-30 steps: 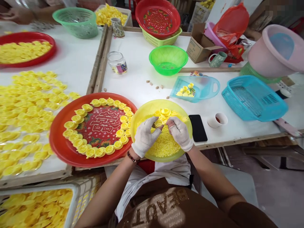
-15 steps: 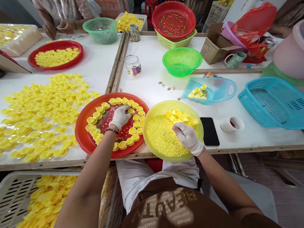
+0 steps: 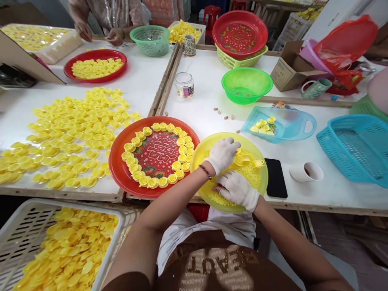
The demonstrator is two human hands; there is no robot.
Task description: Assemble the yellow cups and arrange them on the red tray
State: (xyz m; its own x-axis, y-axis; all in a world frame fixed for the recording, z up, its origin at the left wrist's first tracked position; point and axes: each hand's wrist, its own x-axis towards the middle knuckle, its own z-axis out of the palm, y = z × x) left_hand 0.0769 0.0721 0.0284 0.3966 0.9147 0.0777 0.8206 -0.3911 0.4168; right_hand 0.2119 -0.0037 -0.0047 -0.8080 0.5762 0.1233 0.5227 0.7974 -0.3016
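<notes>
Both hands wear white gloves and are over the yellow basin [image 3: 198, 155], which holds small yellow beads [image 3: 250, 173] and some larger yellow pieces [image 3: 242, 159]. My left hand [image 3: 223, 154] reaches across to the larger pieces; its fingers curl down and their tips are hidden. My right hand [image 3: 236, 189] is just below it, low over the beads, fingers bent, and whatever it may hold is out of sight. Left of the basin, the red tray [image 3: 118, 178] has round yellow pieces [image 3: 152, 182] lined up in a ring around its patterned middle.
Loose yellow pieces [image 3: 75, 137] cover the left table. A black phone [image 3: 276, 178], a cup of dark drink [image 3: 306, 172] and blue baskets [image 3: 354, 145] stand right. Behind are a green bowl [image 3: 247, 85] and glass jar [image 3: 184, 85]. A person's hands [image 3: 115, 36] are at the back left.
My left hand has moved right, from the red tray to the yellow basin. My right hand has shifted lower over the beads. The view has turned slightly left.
</notes>
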